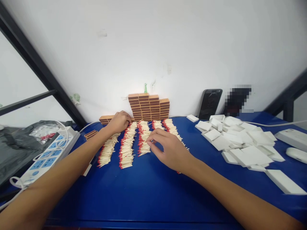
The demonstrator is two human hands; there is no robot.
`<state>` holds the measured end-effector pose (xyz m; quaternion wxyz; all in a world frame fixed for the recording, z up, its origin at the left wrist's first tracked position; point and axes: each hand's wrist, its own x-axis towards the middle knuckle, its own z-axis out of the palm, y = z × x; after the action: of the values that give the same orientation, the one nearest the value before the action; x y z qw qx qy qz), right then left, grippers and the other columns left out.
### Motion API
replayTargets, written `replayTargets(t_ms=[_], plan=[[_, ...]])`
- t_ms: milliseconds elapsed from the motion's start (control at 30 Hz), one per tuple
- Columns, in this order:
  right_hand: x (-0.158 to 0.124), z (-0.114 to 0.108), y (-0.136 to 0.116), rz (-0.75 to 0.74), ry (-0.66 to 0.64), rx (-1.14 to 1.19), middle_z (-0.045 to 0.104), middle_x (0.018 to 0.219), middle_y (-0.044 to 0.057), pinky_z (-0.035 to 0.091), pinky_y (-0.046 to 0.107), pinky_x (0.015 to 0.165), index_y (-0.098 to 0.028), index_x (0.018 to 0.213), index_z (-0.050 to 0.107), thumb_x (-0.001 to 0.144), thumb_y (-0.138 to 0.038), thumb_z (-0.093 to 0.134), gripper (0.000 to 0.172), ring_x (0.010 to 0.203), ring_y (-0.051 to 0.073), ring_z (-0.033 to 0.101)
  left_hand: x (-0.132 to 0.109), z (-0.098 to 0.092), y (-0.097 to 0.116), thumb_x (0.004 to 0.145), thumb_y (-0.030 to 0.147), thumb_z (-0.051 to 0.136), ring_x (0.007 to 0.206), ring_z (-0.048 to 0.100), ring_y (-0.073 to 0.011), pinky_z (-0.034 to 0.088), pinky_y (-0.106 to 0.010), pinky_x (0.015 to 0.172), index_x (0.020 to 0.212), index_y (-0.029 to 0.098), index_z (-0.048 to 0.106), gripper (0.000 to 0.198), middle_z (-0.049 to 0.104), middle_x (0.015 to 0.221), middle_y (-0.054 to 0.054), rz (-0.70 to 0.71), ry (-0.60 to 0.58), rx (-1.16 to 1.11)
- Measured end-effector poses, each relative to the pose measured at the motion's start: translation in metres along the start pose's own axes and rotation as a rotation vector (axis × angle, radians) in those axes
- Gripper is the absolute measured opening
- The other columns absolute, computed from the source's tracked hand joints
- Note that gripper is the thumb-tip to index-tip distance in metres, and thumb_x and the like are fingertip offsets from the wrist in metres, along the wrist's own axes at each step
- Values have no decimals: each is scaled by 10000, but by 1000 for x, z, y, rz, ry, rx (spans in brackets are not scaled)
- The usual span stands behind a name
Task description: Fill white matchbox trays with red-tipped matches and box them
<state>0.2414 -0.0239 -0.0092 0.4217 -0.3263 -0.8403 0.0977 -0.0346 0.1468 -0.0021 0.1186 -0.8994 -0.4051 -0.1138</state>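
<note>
My left hand (121,120) reaches to the low boxes at the foot of the stacked matchboxes (150,108) by the wall; its fingers curl there and what they grip is hidden. My right hand (165,145) hovers over the matches, thumb and forefinger pinched together at the row's right edge; anything between them is too small to make out. Red-tipped matches (127,147) lie in several long rows on the blue table (134,198). A low line of matchboxes (105,119) extends left of the stack, partly behind my left hand.
White box trays (240,137) lie heaped at the right. A phone (209,103) leans on the wall beside a pixelated dark object (236,99). A power strip (48,156) and black plastic bag (19,143) lie left. White devices (294,140) are at far right.
</note>
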Motion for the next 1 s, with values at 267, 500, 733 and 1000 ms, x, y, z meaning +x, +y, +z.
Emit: replayTargets(t_ms=[267, 500, 733, 1000], plan=[[0, 1, 0, 11, -8, 0, 694, 1016, 58, 540, 350, 825, -203, 1001, 679, 1019, -144, 557, 137, 919, 192, 671, 0, -5, 3, 864, 85, 462, 1092, 695, -261, 529, -431, 1026, 1064, 194, 809, 414, 808, 1115, -46, 17, 28, -2], [0, 0, 1, 19, -17, -3, 697, 1022, 62, 542, 356, 841, -205, 1002, 678, 1022, -153, 554, 136, 928, 197, 672, -1, -4, 2, 893, 129, 494, 1037, 711, -265, 534, -429, 983, 1075, 212, 818, 380, 814, 1076, -56, 48, 3, 7], [0, 0, -1, 32, -22, 5, 701, 1011, 57, 540, 355, 836, -210, 986, 675, 1023, -150, 547, 146, 925, 198, 675, 4, -4, -8, 943, 209, 570, 1049, 697, -270, 527, -413, 966, 1074, 217, 815, 278, 806, 1073, -80, 62, 9, -20], [0, -1, -1, 26, -26, 3, 701, 1018, 59, 535, 354, 843, -207, 990, 672, 1023, -153, 546, 141, 937, 197, 673, 7, 1, -18, 956, 193, 528, 1027, 644, -255, 513, -382, 919, 1110, 273, 825, 344, 741, 1037, -93, 70, -25, -48]])
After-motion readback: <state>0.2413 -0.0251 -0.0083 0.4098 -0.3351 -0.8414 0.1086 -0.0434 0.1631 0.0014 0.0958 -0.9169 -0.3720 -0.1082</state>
